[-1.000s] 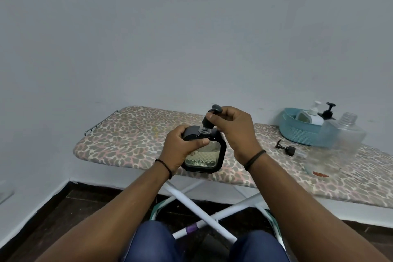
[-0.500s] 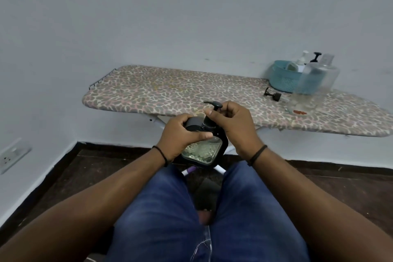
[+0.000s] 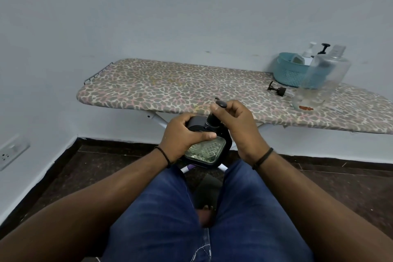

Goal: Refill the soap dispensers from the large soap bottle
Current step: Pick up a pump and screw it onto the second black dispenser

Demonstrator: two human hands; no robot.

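A square black-framed soap dispenser (image 3: pixel 205 151) with clear patterned glass is held above my lap, in front of the ironing board. My left hand (image 3: pixel 182 137) grips its upper left corner, thumb across the front. My right hand (image 3: pixel 236 121) grips its black pump head (image 3: pixel 220 104) and neck. The large clear soap bottle (image 3: pixel 321 78) stands uncapped at the board's right end, nearly empty. A loose black pump cap (image 3: pixel 276 89) lies on the board just left of it.
The ironing board (image 3: pixel 180 89) with a leopard-print cover stands against the wall. A teal basket (image 3: pixel 289 72) at the back right holds a white pump bottle (image 3: pixel 308 52) and a black pump (image 3: pixel 324 48). My jeans-clad legs fill the foreground. A wall socket (image 3: pixel 12 151) sits low left.
The view has tilted down and back from the board. Both hands brought the dispenser off the board edge to above my lap, keeping the same hold.
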